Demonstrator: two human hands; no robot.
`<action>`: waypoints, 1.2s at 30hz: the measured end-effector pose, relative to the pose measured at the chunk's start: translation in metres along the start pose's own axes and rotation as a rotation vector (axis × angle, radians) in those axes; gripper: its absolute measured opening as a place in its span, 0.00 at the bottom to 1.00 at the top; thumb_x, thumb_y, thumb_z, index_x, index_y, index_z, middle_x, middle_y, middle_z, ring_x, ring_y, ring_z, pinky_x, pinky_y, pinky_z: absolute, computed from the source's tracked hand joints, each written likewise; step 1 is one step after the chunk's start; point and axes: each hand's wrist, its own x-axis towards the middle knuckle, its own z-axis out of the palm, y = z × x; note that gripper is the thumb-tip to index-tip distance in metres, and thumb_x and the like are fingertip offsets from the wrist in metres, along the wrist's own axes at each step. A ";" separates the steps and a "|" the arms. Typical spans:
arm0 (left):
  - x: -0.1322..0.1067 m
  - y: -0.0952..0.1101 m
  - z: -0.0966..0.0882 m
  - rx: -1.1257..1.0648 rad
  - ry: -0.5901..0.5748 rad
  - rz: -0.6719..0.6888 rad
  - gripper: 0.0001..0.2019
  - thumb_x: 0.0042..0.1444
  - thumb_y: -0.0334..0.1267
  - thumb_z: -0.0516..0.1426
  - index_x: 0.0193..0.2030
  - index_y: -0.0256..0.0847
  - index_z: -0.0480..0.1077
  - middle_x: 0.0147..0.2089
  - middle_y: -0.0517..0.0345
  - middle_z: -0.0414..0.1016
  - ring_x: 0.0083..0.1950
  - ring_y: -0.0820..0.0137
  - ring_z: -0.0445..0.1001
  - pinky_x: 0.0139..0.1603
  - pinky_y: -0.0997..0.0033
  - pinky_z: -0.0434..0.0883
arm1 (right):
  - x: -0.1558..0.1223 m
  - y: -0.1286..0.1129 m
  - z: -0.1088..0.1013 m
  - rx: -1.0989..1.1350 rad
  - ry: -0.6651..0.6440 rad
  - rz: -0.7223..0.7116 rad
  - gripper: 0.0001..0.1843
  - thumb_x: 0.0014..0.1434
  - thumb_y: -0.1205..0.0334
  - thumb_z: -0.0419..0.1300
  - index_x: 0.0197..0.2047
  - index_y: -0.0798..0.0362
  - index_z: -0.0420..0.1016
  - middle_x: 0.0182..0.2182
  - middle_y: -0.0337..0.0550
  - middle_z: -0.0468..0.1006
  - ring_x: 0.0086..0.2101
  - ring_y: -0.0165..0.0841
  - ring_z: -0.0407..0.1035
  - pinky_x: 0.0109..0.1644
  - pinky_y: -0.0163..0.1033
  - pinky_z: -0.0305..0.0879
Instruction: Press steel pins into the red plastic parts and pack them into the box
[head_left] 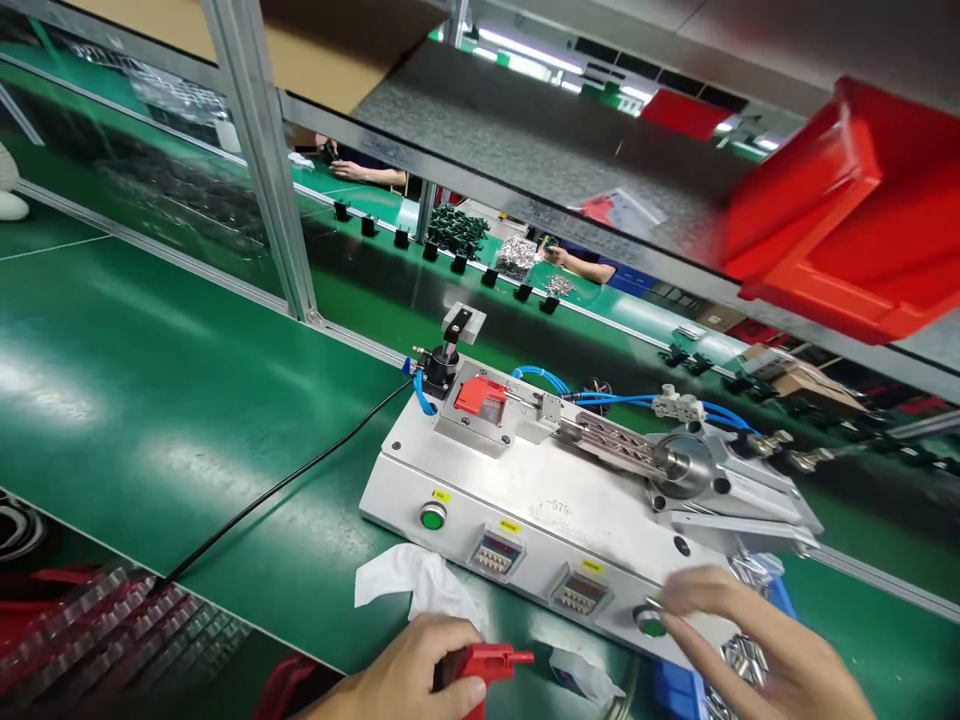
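My left hand point(420, 672), at the bottom centre, is closed around a red plastic part point(491, 662) with a thin nozzle-like tip pointing right. My right hand point(757, 640), smeared by motion, pinches what looks like a small metal pin point(654, 603) in front of the right green button point(651, 622). Below that hand, a blue bin point(679, 690) holds many short metal pins point(742, 660). On the silver bench machine point(555, 500), another red plastic part point(480, 394) sits in the metal fixture point(472, 432), in line with a rod.
A white cloth point(416, 580) and a small plastic-wrapped item point(585, 676) lie before the machine. A black cable point(300, 470) crosses the green table point(150, 370). Clear trays point(112, 640) stand lower left. A red bin point(847, 220) hangs over the upper right. Co-workers' hands show beyond.
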 end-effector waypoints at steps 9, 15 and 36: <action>-0.001 0.012 -0.011 -0.096 -0.032 0.088 0.11 0.63 0.44 0.57 0.36 0.39 0.73 0.32 0.57 0.72 0.34 0.67 0.67 0.36 0.72 0.67 | 0.180 -0.029 0.071 -0.004 0.142 -0.112 0.08 0.68 0.63 0.57 0.35 0.49 0.73 0.34 0.45 0.80 0.39 0.41 0.74 0.44 0.45 0.71; 0.001 0.009 -0.010 -0.097 -0.015 0.105 0.11 0.63 0.44 0.57 0.37 0.39 0.73 0.31 0.58 0.72 0.33 0.68 0.67 0.37 0.71 0.66 | 0.181 -0.024 0.080 -0.219 0.139 -0.168 0.14 0.71 0.62 0.54 0.40 0.50 0.81 0.44 0.51 0.81 0.46 0.46 0.71 0.49 0.50 0.71; 0.003 -0.012 0.004 0.031 -0.052 0.053 0.11 0.55 0.45 0.63 0.42 0.42 0.76 0.37 0.55 0.77 0.40 0.62 0.73 0.47 0.68 0.71 | 0.234 -0.069 0.055 -0.189 -0.013 -0.168 0.04 0.70 0.66 0.59 0.41 0.53 0.75 0.47 0.51 0.77 0.46 0.43 0.72 0.49 0.47 0.71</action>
